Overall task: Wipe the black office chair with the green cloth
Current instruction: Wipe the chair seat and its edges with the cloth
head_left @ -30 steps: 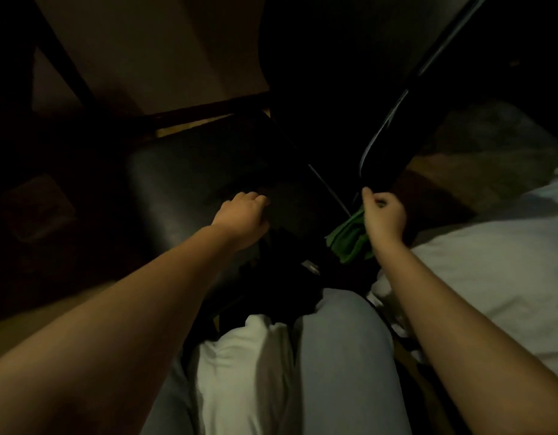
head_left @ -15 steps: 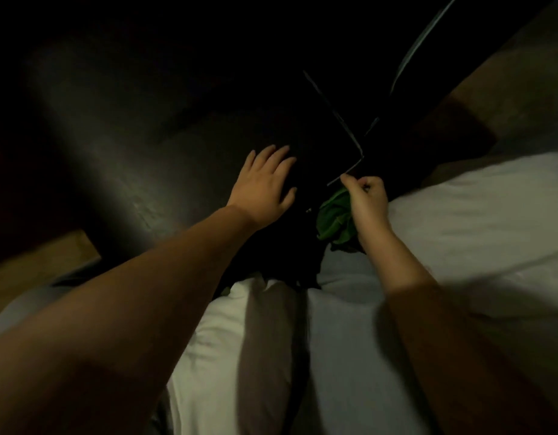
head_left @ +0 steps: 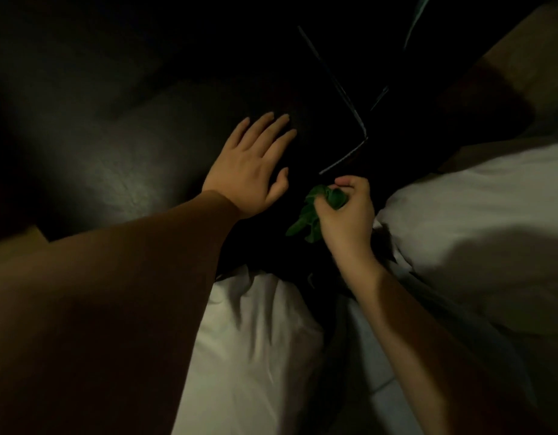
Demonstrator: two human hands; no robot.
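The green cloth (head_left: 307, 215) is crumpled into a loose bunch, longer than it is wide. Its long axis runs on a slant: the upper end is inside my right hand (head_left: 346, 215), and the free end points down and to the left, toward my own body. The free end hangs out of the fist and I cannot tell if it touches anything below, because it is very dark there.

My right hand is curled closed around the upper part of the cloth. The thumb lies over the top and the fingers are folded under, so the cloth is pinched between them. The back of the hand faces up to the camera, and the forearm comes in from the lower right.

My left hand (head_left: 249, 171) lies flat, palm down, on the seat of the black office chair (head_left: 120, 158). Its fingers are straight, a little spread, and point away from me and to the right. The thumb stands out toward the right hand. It holds nothing.

The cloth comes out on the thumb side of my right hand, to the left of the fist, in the gap between my two hands and nearer to the right one. It is just beside the near right corner of the seat, below a dark part of the chair with thin shiny edges (head_left: 343, 98); which part this is, I cannot tell.

White bedding (head_left: 475, 221) lies to the right of my right hand, and a white garment (head_left: 255, 340) covers my lap.
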